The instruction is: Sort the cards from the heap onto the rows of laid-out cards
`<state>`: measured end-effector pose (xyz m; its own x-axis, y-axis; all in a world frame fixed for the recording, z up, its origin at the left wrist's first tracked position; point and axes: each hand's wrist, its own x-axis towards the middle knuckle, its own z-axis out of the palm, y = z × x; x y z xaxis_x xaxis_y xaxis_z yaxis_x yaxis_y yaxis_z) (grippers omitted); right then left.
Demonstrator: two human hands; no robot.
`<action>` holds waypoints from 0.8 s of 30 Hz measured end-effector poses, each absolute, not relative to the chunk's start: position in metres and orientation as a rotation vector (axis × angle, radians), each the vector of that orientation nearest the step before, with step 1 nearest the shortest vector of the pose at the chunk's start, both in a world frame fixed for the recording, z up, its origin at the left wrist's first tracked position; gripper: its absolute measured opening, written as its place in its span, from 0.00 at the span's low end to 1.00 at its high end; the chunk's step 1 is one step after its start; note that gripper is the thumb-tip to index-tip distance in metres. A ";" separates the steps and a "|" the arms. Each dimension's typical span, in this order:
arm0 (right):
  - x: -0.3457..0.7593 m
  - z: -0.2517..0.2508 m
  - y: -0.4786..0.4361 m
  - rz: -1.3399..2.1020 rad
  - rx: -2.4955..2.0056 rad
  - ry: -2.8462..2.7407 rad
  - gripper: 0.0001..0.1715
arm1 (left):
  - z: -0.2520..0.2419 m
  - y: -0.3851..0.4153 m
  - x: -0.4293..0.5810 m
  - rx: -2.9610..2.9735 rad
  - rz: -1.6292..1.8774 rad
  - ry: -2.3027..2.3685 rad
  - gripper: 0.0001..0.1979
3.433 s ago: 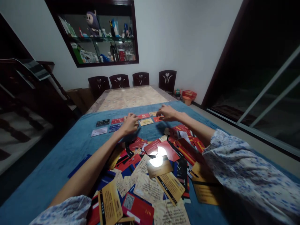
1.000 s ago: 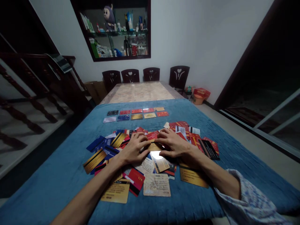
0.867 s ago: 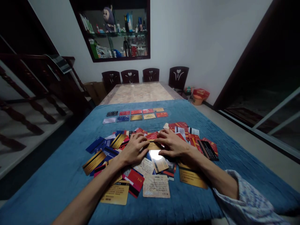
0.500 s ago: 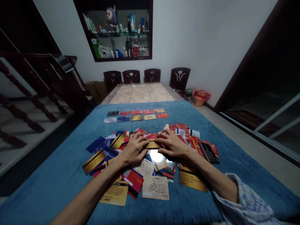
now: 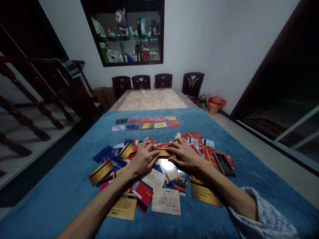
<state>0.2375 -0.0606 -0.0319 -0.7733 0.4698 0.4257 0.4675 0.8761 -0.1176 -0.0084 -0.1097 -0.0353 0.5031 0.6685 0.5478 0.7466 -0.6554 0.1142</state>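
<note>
A gold card with a dark stripe is between my two hands, over the middle of a spread heap of plastic cards. My left hand grips its left end, fingers bent, thumb low. At the other end my right hand pinches it with curled fingers. Just below lies a glossy card reflecting bright light. Around the left wrist are blue, red and gold cards, among them a striped gold card. A black card and several red ones lie right of my right hand.
Beyond the heap, two rows of cards lie face up, including a dark one and a gold one. A blue cloth covers the near table; the bare stone-patterned top shows farther off. Dark chairs stand behind.
The whole view has shifted slightly to the left. Both hands keep their hold on the gold card, with almost no movement, and the surrounding cards lie as before.
</note>
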 end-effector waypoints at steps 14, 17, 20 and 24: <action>0.236 -0.045 -0.051 -0.093 -0.694 -2.413 0.10 | -0.032 -0.108 -0.007 -2.508 -1.115 -1.118 0.09; 0.235 -0.044 -0.049 -0.004 -0.656 -2.366 0.10 | -0.034 -0.105 -0.005 -2.538 -1.246 -1.176 0.08; 0.232 -0.045 -0.047 0.078 -0.603 -2.332 0.11 | -0.039 -0.101 -0.004 -2.533 -1.368 -1.268 0.10; 0.228 -0.047 -0.045 0.111 -0.604 -2.301 0.10 | -0.044 -0.097 -0.005 -2.487 -1.457 -1.392 0.10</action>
<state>0.2282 -0.0451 -0.0472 -0.6136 0.4549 0.6455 0.3907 0.8852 -0.2524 -0.0047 -0.0969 -0.0438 0.2084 0.7020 0.6810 0.6481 -0.6206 0.4414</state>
